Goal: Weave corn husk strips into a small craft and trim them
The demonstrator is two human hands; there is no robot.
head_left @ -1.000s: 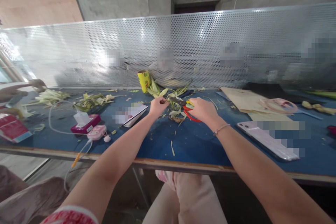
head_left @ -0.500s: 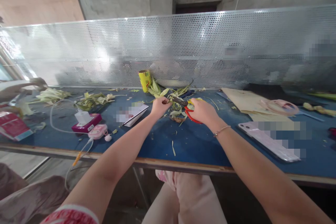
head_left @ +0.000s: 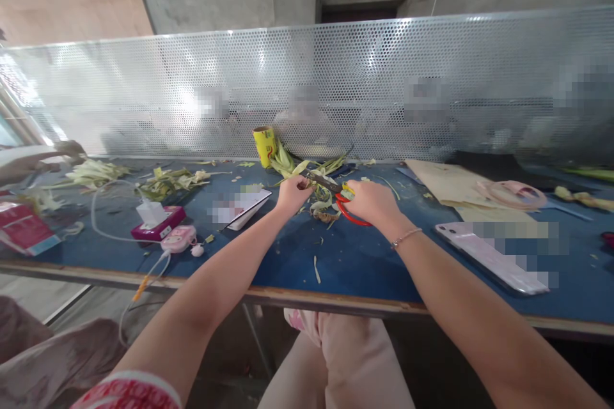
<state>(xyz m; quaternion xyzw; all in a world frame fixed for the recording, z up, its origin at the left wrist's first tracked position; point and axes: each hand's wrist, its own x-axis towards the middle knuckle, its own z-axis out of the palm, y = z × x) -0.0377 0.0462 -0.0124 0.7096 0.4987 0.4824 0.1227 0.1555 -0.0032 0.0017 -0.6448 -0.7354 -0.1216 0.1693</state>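
My right hand [head_left: 373,203] is closed around the red and yellow handles of a pair of scissors [head_left: 354,212]. Their dark blades point left, toward my left hand [head_left: 290,195], whose thumb and fingers are pinched together at the blade tips. Whatever that pinch holds is too small to make out. Below and behind the blades lie curled, dry leaf scraps [head_left: 325,211]. Longer green husk leaves [head_left: 284,161] spread behind both hands, beside a yellow printed roll [head_left: 265,146] standing upright.
On the blue table [head_left: 288,262], a phone [head_left: 247,209] and a purple box [head_left: 158,223] with a white charger are left. Brown paper [head_left: 441,182], a tape roll [head_left: 513,195] and another phone [head_left: 489,255] are right. A perforated metal screen [head_left: 307,70] stands behind. Another person's arm [head_left: 38,160] reaches in at far left.
The scissors have shifted slightly, with the red handle swung a little lower. Both my hands stay in nearly the same place.
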